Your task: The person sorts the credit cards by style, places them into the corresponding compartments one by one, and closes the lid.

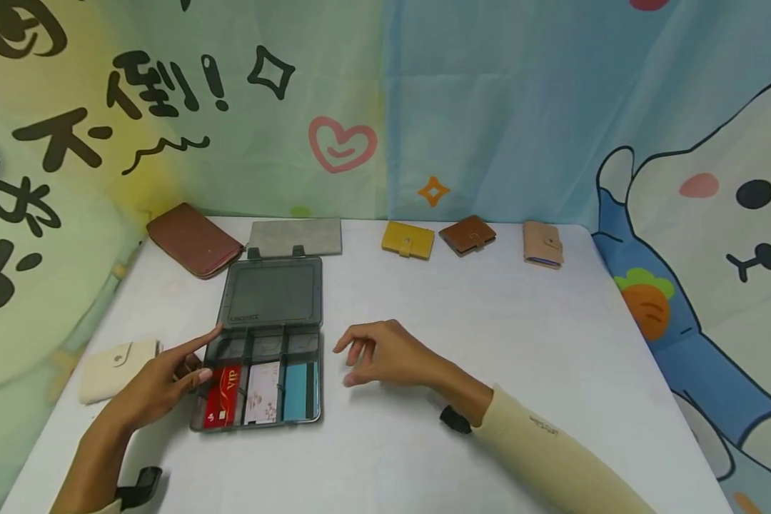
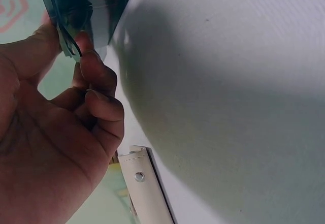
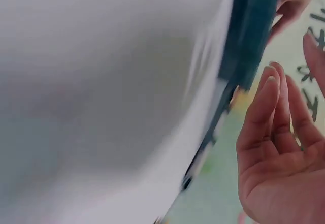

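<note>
An unfolded dark translucent plastic case (image 1: 270, 293) lies on the white table, its lid laid back. Its front compartments hold a red VIP card (image 1: 223, 397), a pale pink floral card (image 1: 263, 392) and a blue card (image 1: 295, 391) with a dark stripe. At the case's left edge, my left hand (image 1: 157, 378) holds the rim between thumb and fingers, as the left wrist view also shows. My right hand (image 1: 385, 353) hovers just right of the case, fingers loosely bent, touching nothing. A cream wallet (image 1: 117, 371) lies beside my left hand.
Along the back are a brown zip wallet (image 1: 193, 239), a grey flat wallet (image 1: 298, 236), a yellow card holder (image 1: 407, 240), a brown card holder (image 1: 467, 235) and a tan card holder (image 1: 542, 243). A printed curtain (image 1: 488, 107) hangs behind the table.
</note>
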The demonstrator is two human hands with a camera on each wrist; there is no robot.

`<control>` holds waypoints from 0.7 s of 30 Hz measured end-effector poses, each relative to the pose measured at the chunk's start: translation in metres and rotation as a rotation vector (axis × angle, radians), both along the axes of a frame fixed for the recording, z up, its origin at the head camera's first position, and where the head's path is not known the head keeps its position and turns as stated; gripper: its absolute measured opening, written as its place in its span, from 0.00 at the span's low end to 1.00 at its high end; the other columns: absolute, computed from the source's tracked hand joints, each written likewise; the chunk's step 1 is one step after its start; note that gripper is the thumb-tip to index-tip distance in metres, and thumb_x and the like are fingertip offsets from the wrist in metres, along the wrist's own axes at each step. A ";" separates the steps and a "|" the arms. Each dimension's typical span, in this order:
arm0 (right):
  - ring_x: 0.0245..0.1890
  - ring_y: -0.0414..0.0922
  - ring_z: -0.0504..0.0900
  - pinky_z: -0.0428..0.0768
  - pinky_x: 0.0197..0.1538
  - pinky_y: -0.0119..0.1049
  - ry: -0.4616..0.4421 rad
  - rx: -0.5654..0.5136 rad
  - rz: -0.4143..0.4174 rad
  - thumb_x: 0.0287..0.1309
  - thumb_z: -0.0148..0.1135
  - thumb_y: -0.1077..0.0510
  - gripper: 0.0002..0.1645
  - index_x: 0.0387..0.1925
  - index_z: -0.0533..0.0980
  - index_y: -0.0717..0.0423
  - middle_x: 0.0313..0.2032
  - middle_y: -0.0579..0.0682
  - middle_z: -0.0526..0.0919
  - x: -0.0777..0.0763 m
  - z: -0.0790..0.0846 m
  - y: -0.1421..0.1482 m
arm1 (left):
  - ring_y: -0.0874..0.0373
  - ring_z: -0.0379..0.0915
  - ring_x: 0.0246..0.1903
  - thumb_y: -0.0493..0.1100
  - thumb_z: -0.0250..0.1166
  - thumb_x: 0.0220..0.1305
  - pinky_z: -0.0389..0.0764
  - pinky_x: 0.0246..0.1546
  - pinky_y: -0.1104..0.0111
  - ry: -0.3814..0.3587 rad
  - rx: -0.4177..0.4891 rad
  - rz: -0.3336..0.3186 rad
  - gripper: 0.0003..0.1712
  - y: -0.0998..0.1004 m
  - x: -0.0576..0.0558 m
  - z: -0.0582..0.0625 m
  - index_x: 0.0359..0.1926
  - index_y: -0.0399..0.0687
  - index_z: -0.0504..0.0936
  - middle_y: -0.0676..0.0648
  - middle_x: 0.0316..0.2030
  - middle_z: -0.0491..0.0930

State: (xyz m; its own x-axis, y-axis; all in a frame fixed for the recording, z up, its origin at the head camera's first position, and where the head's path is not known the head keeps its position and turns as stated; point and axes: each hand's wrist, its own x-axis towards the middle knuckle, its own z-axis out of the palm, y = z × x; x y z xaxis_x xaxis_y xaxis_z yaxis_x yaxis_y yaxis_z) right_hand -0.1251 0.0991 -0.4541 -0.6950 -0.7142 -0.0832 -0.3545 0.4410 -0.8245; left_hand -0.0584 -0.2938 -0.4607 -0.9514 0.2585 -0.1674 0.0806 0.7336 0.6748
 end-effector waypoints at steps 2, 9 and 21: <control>0.33 0.41 0.81 0.79 0.40 0.34 0.010 0.065 -0.019 0.46 0.80 0.48 0.28 0.50 0.82 0.43 0.37 0.44 0.85 0.001 0.001 0.021 | 0.63 0.70 0.29 0.40 0.65 0.67 0.70 0.29 0.70 -0.004 -0.003 0.004 0.43 0.000 0.000 0.001 0.78 0.58 0.57 0.47 0.33 0.77; 0.41 0.44 0.77 0.75 0.45 0.34 0.108 0.234 -0.044 0.40 0.83 0.46 0.30 0.49 0.81 0.41 0.41 0.42 0.80 0.015 0.001 0.086 | 0.62 0.70 0.30 0.40 0.65 0.67 0.69 0.29 0.70 -0.010 -0.016 0.016 0.43 0.000 0.000 0.000 0.78 0.59 0.56 0.47 0.33 0.76; 0.36 0.37 0.68 0.69 0.38 0.29 0.235 0.406 -0.062 0.25 0.87 0.42 0.38 0.42 0.75 0.41 0.39 0.42 0.67 0.030 -0.013 0.133 | 0.63 0.71 0.29 0.40 0.65 0.67 0.70 0.31 0.70 -0.005 0.006 0.013 0.42 -0.001 0.001 -0.001 0.78 0.59 0.57 0.47 0.31 0.76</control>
